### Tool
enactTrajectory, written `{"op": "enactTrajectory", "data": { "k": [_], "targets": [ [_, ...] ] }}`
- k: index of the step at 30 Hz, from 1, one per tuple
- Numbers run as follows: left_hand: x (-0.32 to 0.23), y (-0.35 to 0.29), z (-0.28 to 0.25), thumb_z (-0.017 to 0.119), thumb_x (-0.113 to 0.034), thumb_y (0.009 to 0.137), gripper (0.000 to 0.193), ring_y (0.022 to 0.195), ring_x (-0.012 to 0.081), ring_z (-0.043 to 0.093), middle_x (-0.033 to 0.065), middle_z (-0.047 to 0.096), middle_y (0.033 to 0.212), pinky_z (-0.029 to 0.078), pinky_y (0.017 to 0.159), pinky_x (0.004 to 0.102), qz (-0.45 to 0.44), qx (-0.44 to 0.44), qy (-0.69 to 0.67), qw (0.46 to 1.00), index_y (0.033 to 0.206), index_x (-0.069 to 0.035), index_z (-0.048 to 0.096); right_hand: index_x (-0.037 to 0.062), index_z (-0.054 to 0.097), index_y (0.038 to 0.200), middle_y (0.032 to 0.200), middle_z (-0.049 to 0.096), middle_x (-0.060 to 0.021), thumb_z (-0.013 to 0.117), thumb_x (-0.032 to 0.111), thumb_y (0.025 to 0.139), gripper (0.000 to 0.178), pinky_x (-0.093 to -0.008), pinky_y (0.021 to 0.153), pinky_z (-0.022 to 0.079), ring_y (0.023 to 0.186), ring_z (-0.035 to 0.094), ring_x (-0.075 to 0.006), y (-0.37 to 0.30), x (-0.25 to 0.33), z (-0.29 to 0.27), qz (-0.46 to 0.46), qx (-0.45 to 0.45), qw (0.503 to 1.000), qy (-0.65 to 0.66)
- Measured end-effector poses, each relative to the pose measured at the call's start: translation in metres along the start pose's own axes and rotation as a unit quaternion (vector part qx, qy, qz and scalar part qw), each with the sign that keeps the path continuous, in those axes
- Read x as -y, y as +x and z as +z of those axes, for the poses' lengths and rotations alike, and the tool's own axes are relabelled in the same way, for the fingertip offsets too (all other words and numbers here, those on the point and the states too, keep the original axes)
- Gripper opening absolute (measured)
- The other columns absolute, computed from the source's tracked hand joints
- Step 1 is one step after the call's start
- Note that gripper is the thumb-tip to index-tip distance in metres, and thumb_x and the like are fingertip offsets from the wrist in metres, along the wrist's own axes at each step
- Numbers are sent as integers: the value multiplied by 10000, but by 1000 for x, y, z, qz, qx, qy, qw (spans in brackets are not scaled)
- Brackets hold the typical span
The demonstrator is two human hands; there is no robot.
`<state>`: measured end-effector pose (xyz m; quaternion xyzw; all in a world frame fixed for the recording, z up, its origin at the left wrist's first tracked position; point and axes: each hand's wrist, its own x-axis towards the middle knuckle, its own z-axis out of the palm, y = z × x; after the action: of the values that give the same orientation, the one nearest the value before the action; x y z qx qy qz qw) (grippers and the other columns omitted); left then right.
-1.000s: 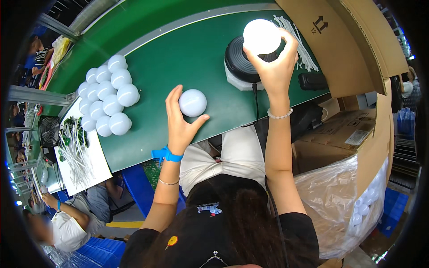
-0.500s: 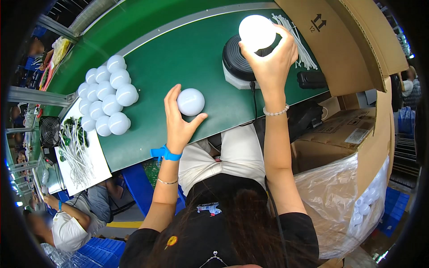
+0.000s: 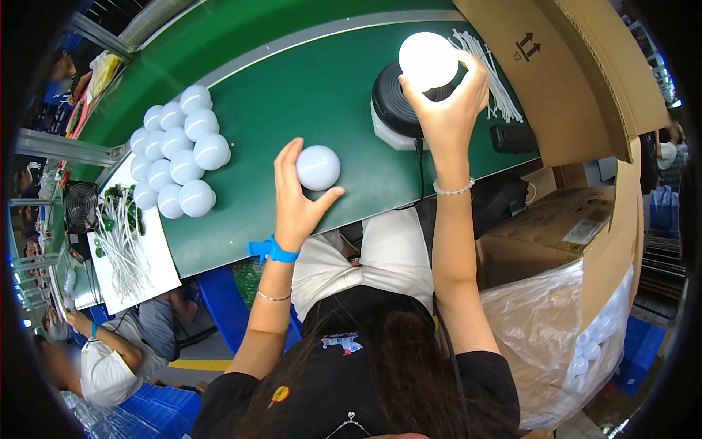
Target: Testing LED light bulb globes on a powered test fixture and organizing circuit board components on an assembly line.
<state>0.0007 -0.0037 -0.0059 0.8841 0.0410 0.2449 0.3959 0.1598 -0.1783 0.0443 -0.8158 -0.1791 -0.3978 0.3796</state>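
Note:
My right hand (image 3: 453, 91) grips a brightly glowing round light bulb (image 3: 429, 61) between thumb and fingers. The lit bulb is at a black round ribbed device (image 3: 395, 99) on a pale base, partly covering it; its lower end is hidden. Nearer the middle of the green table, my left hand (image 3: 298, 194) is spread beside an unlit white bulb (image 3: 319, 168). Its fingers lie along the bulb's left side, and the thumb points away below it. At the left stands a close group of white globe bulbs (image 3: 175, 143), all unlit.
White cable ties (image 3: 493, 80) and a small black case (image 3: 512, 137) lie right of the device. A large open carton (image 3: 570, 80) borders the table's right side. White-wired parts (image 3: 121, 249) lie on a white board at the left. A seated person (image 3: 113, 362) is at the lower left.
The whole view has shifted slightly. My right hand still grips the glowing bulb at the device, and my left hand stays beside the unlit bulb.

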Motion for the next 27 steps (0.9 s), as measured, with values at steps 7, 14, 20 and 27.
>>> {"op": "enactTrajectory", "data": {
  "k": [7,14,20,27],
  "targets": [
    [0,0,0,825,-226,575,878,1179,362,412,200,397,1279,357,987,416,-9,0,-6,1000,1291,-8,367,81,375,1197,1184,469,-86,791,273,605,749,-520,1021,150,1141,416,-262,-6,4,-3,5,17,999,29],
    [-1,1,0,824,-226,573,874,1177,365,413,203,401,1277,357,983,419,3,-2,-7,1000,1286,-1,372,89,372,1212,1213,461,-79,792,250,606,754,-549,1028,142,1167,408,-268,-7,1,-5,-8,24,999,40],
    [-1,1,-1,825,-230,569,877,1174,368,415,206,400,1279,354,982,421,-3,4,-4,1000,1285,0,374,86,371,1224,1223,467,-83,795,233,594,774,-553,1038,127,1165,419,-273,-9,1,-4,-4,24,998,52],
    [-2,2,0,828,-224,561,887,1186,363,407,199,396,1291,348,991,419,-9,4,-8,1000,1290,-5,373,80,405,1229,1238,468,-85,787,238,599,754,-540,1038,156,1168,430,-261,-4,-2,-18,-2,39,999,19]
  ]
}}
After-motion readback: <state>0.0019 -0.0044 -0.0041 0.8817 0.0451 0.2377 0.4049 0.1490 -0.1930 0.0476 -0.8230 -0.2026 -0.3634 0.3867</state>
